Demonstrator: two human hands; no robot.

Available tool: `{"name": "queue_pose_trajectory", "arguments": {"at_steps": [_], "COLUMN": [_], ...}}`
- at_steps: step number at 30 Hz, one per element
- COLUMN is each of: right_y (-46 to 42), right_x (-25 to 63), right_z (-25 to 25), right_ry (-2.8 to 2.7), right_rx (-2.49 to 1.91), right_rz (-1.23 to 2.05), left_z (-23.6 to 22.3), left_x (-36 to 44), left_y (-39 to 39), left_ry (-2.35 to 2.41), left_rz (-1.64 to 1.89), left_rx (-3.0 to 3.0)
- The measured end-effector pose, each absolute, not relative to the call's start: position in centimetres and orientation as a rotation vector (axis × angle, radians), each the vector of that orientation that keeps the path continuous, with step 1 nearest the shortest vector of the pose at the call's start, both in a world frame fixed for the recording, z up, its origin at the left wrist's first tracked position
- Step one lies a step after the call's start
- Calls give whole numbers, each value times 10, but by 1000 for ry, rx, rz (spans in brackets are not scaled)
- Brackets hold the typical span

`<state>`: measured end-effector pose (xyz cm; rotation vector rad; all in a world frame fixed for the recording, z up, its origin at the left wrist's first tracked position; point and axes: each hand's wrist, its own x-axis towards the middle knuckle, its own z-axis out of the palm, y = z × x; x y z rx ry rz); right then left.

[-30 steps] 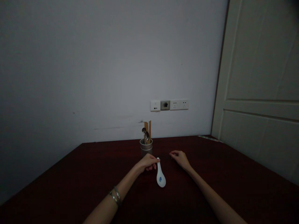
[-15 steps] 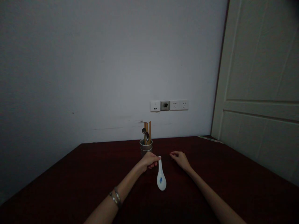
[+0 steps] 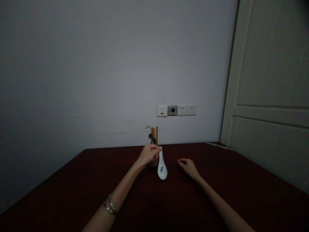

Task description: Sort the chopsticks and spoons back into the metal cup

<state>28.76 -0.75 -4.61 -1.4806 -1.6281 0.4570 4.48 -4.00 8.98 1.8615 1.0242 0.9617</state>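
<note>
My left hand pinches the top of the handle of a white soup spoon with a blue motif in its bowl. The spoon hangs bowl-down in front of a utensil holder, which my hand mostly hides. Wooden chopsticks and metal spoons stick up out of that holder. To the right, my right hand rests on the table with its fingers curled together; whether anything is in them I cannot make out.
The dark red table reaches back to a pale wall. Wall sockets sit above its back edge. A white panelled door stands at the right, and a thin strip lies at the table's back right corner.
My left hand has lifted the soup spoon up and slightly left, so it now covers most of the holder. My right hand stays in place. The view has shifted a little.
</note>
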Motion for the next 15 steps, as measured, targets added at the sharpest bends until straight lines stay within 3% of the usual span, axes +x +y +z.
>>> {"name": "queue_pose_trajectory", "arguments": {"at_steps": [5, 15], "right_y": [-12, -60], "right_x": [281, 221], "right_z": [-35, 35], "right_ry": [-1594, -1906], "right_rx": [-1439, -1008], "right_rz": [586, 1616], "left_z": [94, 99], "left_x": [35, 31], "left_y": [-41, -41], "left_ry": [1020, 1092], "left_rz": [1010, 1099], "left_rx": [1881, 1810]}}
